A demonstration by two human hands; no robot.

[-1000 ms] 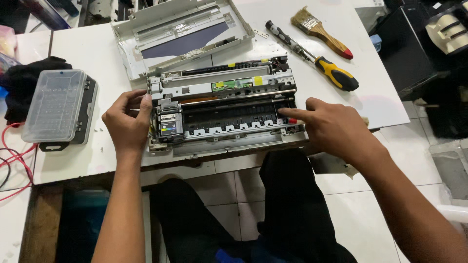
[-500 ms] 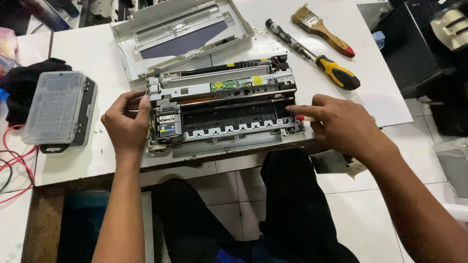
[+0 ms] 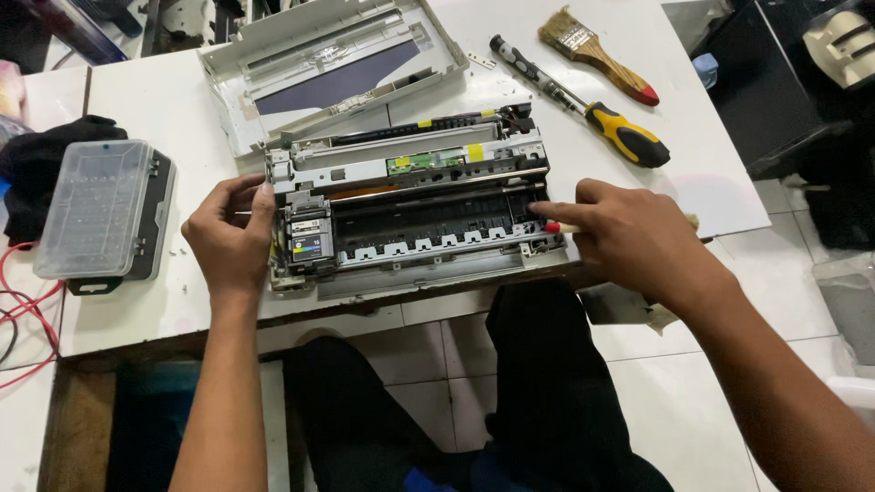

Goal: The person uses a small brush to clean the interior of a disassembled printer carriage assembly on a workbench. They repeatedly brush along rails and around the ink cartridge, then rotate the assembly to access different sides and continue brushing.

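Now, with your left hand [image 3: 230,239] clamped on the left end of the opened printer chassis [image 3: 415,205] at the table's [image 3: 164,100] front edge, keep it steady while your right hand [image 3: 629,239], closed around a red-tipped tool [image 3: 553,228], works gently at the right end.

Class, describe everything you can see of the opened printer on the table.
The opened printer lies flat at the white table's front edge, cover off. Grey metal frame, black plastic interior, a green circuit board, and an ink carriage at its left end show. The left hand grips that end; the right hand rests at its right end.
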